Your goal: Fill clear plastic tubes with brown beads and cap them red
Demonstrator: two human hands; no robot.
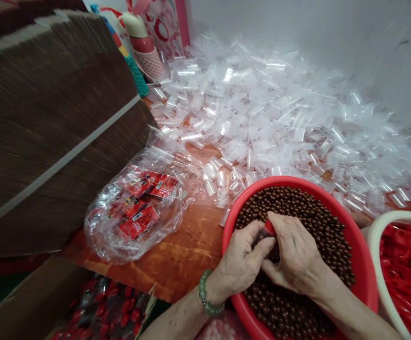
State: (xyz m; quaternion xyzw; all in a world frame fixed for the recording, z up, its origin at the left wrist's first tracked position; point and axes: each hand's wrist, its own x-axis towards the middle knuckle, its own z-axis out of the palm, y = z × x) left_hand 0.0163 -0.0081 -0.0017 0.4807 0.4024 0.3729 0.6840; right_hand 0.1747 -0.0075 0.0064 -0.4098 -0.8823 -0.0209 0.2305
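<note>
We hold our two bare hands together over one round red plastic tub [364,274], fingers curled inward and tips nearly meeting. Our left hand [239,257], with one bracelet of green beads [204,293] at its wrist, and our right hand [295,250] both pinch one small red plastic piece [269,227], mostly hidden by our fingers, above the middle of the tub. Glossy brown balls [297,203], too many for us to count, fill the tub. Just beside it on our right stands one cream-white tub [374,243] heaped with bright red plastic pieces [406,278]. Behind lies one wide pile of small clear plastic tubes [247,118], again past counting. On the orange-brown tabletop [194,236] to our left we see one clear plastic bag [97,241] with at least three red printed packets [139,222], one tall stack of brown cardboard [49,118] crossed by one pale strap [67,157], and, farther back, one pink flask [144,45] with a cream top. Below, one open cardboard box [31,288] holds many red-topped clear pieces [101,311].
</note>
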